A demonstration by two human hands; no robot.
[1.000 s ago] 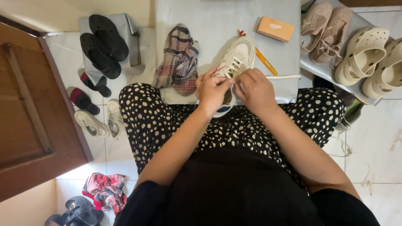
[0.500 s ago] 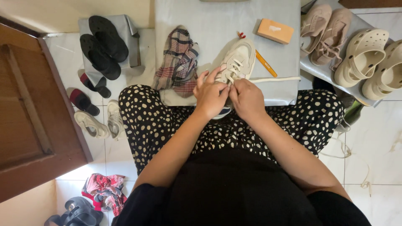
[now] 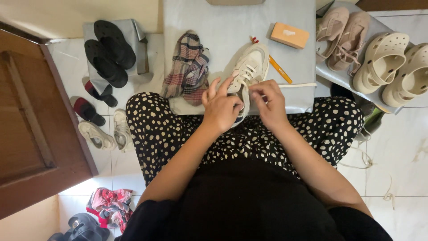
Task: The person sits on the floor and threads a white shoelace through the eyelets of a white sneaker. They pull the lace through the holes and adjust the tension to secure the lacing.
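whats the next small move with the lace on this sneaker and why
Probably draw the lace snug with the right hand while the left hand steadies the white sneaker: both hands sit at its lacing, and a long white lace end lies slack toward the right across the grey mat.

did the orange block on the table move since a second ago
No. The orange block sits at the same spot on the grey table, just beyond the white sneaker and the yellow pencil.

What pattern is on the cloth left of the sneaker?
A plaid check in dark, red and cream, on the cloth; the head view shows it.
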